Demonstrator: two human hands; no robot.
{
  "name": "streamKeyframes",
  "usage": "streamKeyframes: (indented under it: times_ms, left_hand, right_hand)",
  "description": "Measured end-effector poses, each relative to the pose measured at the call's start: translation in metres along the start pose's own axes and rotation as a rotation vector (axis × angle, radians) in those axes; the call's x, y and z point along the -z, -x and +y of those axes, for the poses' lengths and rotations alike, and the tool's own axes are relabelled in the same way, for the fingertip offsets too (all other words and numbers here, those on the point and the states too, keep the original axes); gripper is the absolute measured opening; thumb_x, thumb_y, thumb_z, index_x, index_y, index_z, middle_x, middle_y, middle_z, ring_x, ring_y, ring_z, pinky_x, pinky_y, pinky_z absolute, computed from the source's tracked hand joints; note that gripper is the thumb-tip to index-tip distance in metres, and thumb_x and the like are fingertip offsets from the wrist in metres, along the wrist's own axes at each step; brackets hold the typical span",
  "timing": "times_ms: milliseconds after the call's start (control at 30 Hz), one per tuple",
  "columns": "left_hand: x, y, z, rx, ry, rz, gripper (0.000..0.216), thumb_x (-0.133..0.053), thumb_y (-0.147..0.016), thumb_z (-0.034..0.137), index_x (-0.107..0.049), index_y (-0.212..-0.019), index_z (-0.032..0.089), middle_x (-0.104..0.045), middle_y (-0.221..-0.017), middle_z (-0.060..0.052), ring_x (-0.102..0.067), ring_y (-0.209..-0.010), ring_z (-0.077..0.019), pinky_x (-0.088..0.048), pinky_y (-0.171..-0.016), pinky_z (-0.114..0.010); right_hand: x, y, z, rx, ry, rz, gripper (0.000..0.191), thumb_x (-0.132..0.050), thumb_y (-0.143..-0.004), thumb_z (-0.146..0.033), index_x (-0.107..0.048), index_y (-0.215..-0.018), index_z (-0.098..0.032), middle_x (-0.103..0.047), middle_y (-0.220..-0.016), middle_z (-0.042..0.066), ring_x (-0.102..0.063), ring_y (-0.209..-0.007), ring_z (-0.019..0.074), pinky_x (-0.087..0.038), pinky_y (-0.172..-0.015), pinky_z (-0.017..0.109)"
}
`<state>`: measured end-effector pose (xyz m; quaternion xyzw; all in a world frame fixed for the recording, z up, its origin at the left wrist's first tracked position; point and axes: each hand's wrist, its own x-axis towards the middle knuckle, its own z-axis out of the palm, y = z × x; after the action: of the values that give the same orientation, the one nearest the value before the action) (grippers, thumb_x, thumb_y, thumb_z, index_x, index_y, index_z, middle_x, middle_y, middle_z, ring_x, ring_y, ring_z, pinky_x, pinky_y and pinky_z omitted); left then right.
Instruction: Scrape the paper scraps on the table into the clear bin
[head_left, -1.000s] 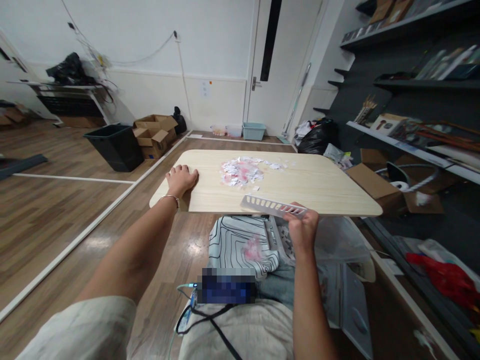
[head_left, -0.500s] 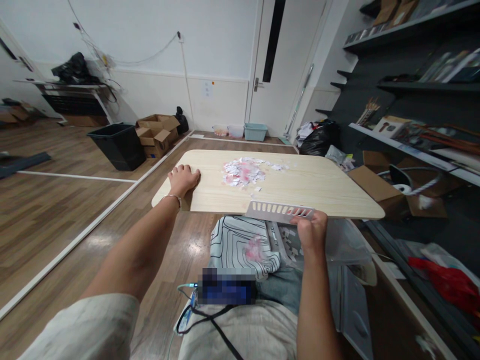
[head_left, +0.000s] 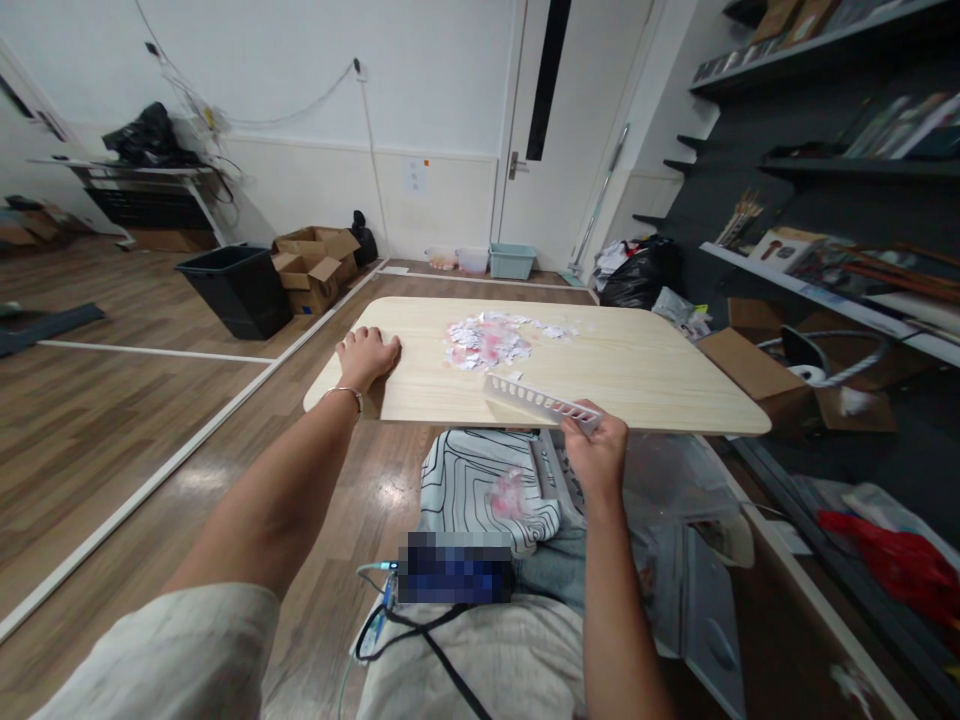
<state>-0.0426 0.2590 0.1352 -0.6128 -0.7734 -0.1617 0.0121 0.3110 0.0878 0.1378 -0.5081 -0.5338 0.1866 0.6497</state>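
Note:
A light wooden tabletop [head_left: 637, 365] stands in front of me, with a pile of torn white and pink paper scraps [head_left: 487, 340] near its middle. My left hand [head_left: 367, 357] rests on the left end of the board, thumb apart from the fingers. In my right hand [head_left: 596, 440], at the near edge, is a flat white plastic strip [head_left: 536, 402] with a row of slots. Its far end reaches over the tabletop, just short of the pile and close to a loose scrap [head_left: 515, 375]. My fingertips behind the strip are partly hidden.
A patterned cloth [head_left: 480, 490] with a pink stain lies over my lap. Beside my right arm is a clear plastic bin [head_left: 682, 475]. To the left stand a black bin [head_left: 236, 290] and cardboard boxes [head_left: 315, 265]; at right, an open carton [head_left: 757, 375] below shelves.
My right hand has moved up and left, bringing the strip from the near edge onto the tabletop and tilting it. My left hand has stayed in place.

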Motion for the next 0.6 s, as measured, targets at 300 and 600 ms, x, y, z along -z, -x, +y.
streamKeyframes:
  times_ms: [300, 600]
  left_hand:
    - [0.0016, 0.0007, 0.0008, 0.012, 0.009, -0.014, 0.072, -0.035, -0.104, 0.054, -0.066, -0.149, 0.006, -0.060, -0.165, -0.030, -0.051, -0.154, -0.0472, -0.039, -0.125, -0.061]
    - [-0.0005, -0.0017, -0.0009, 0.008, 0.004, -0.012, 0.074, -0.035, -0.103, 0.055, -0.066, -0.149, 0.006, -0.061, -0.163, -0.032, -0.052, -0.152, -0.0480, -0.040, -0.124, -0.062]
  right_hand:
    - [-0.0084, 0.0020, -0.0007, 0.151, -0.030, -0.310, 0.021, -0.069, -0.086, -0.024, -0.089, -0.087, -0.024, -0.089, -0.096, 0.010, -0.084, -0.092, 0.0273, -0.067, -0.087, 0.036]
    - [-0.0108, 0.0040, 0.0027, 0.061, -0.017, -0.367, 0.022, -0.067, -0.079, -0.023, -0.089, -0.083, -0.024, -0.089, -0.093, 0.010, -0.085, -0.090, 0.0286, -0.067, -0.085, 0.037]
